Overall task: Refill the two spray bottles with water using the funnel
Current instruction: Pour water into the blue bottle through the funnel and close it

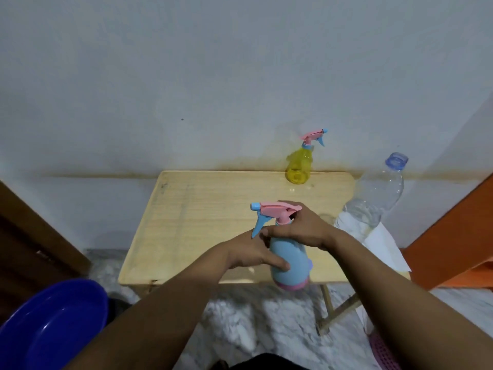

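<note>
Hands [272, 241] grip blue sprayer [289, 260]; yellow sprayer [300, 166], clear bottle [378, 198] behind.

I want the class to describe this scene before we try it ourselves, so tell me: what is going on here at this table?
A person holds a blue spray bottle above the near edge of a small wooden table. The left hand grips the body, and the right hand is at the neck, just under the pink spray head, which is still on. A yellow spray bottle stands at the far edge by the wall, and an uncapped clear water bottle stands to the right. No funnel is visible.
</note>
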